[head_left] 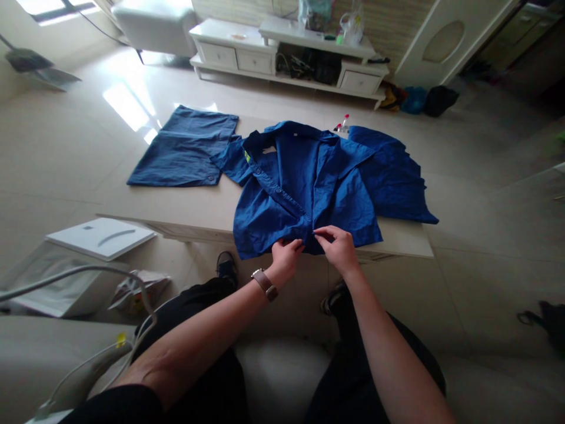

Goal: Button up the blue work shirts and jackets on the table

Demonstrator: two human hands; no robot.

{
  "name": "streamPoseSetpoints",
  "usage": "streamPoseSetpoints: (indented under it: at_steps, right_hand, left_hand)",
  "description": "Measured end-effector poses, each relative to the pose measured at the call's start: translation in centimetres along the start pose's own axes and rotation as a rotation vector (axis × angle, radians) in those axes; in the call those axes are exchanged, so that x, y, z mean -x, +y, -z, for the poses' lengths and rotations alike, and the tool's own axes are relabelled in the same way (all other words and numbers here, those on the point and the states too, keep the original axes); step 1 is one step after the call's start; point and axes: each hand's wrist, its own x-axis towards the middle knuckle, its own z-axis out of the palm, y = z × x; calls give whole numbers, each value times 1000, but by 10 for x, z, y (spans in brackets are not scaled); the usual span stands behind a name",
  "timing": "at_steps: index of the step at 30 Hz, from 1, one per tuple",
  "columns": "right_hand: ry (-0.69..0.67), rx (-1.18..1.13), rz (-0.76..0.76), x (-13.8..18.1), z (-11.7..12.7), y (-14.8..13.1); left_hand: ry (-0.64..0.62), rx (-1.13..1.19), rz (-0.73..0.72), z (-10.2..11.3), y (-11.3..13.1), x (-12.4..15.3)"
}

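A bright blue shirt (309,188) lies spread on a low white table (194,206), collar away from me, its front placket running down to the near hem. My left hand (286,256), with a brown watch on the wrist, pinches the hem's left side of the placket. My right hand (338,246) pinches the hem just beside it, fingers closed on the cloth. The two hands nearly touch at the table's near edge.
A darker blue folded garment (185,147) lies at the table's far left, another blue garment (392,176) at the right. A small bottle (345,122) stands behind the shirt. A white box (101,237) sits on the floor at left, a white TV cabinet (286,56) beyond.
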Motion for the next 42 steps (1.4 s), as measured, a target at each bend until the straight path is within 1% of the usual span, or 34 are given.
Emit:
streamPoseSetpoints:
  at_steps: [4,8,12,17,22,30,35,39,42]
  right_hand:
    - [-38,-13,58,1,-3,-2]
    - [-65,-9,46,2,-6,-2]
    - [-81,-2,45,3,-7,-1]
    - [-88,47,114,2,-8,-4]
    - [-32,104,173,3,-10,-9]
    - [-67,81,138,1,-5,-9]
    - [-94,98,153,1,-3,-10]
    - [-127,117,153,3,-5,-9]
    - [-129,123,127,3,-8,-7]
  left_hand:
    - [-57,-91,-80,1,5,7]
    - [-128,-187,-144,3,9,12]
    - [-140,-231,-166,3,12,12]
    - [-151,-326,-240,4,14,12]
    - [-161,-336,-219,6,15,11]
    - [-170,-352,-180,3,20,11]
    - [-185,-378,-226,2,24,15]
    - [-220,-453,-248,4,26,13]
    - [-244,-531,-294,5,29,11]
